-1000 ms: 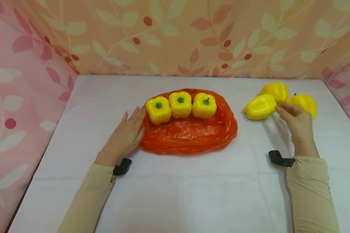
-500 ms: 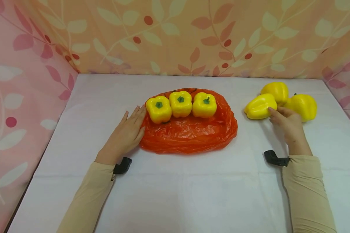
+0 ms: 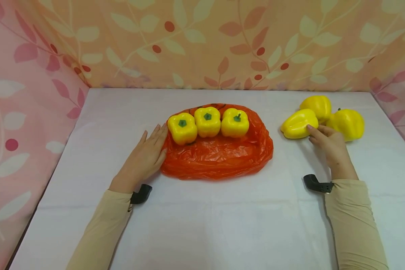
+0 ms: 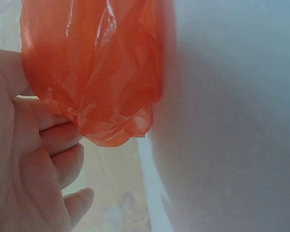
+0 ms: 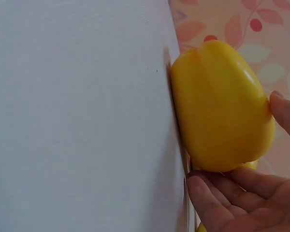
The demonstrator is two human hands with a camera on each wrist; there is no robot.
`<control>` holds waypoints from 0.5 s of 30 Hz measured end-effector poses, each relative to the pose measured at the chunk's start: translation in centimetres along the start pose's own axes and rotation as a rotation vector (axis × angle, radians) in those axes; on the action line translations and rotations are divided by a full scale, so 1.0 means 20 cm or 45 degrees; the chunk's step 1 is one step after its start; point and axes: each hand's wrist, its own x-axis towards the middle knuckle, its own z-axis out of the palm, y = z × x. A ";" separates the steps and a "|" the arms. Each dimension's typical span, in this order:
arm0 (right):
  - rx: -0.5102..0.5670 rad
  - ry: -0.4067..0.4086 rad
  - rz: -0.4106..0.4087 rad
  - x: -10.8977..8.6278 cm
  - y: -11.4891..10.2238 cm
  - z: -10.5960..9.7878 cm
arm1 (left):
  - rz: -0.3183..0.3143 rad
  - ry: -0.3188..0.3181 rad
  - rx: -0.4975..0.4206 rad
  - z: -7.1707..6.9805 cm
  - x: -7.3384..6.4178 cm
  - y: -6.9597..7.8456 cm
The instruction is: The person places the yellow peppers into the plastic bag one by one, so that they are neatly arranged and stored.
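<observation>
Clock centred on the bag [image 3: 216, 168], 12 toward the far side. Pink cloth [image 3: 27, 84], leaf-printed, at 9 to 10. Left sleeve [image 3: 99, 228], beige, at 8; black device [image 3: 141, 194] by its cuff. Left hand [image 3: 141, 157] at 9, laid against the bag's side, not gripping: fingers extended, touching the red plastic; left wrist view has some fingertips hidden behind it. Bag lies spread on the white table [image 3: 239, 225], mouth up, rim crumpled. Three yellow peppers inside, green tops up, in a row along the far half: left pepper [image 3: 183, 131] at 10, middle pepper [image 3: 207, 125] at 11, third pepper [image 3: 234, 127] between 1 and 2. Back cloth [image 3: 202, 48] at 12. Three more outside, clustered between 2 and 3. Held pepper [image 3: 296, 124] lies on its side on the table, apart from the bag. From it, back pepper [image 3: 316, 107] at 2, outer pepper [image 3: 349, 123] at 3. Right hand [image 3: 331, 148] at the held pepper's 4, thumb and fingers closed about its end; firmness, cannot tell. Right sleeve [image 3: 352, 225] at 4.
</observation>
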 end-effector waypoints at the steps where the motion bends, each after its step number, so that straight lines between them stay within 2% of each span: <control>1: 0.027 0.000 -0.002 0.00 0.00 0.00 | -0.001 0.000 0.001 0.00 0.00 0.00; 2: 0.048 0.002 -0.004 0.00 0.00 0.00 | -0.001 -0.001 0.003 0.00 0.00 0.00; 9: -0.062 0.053 -0.064 -0.01 0.00 0.01 | -0.001 -0.003 0.000 0.00 0.00 0.00; 15: -0.203 0.138 -0.214 -0.03 -0.03 0.04 | -0.008 -0.010 -0.001 0.00 0.00 0.00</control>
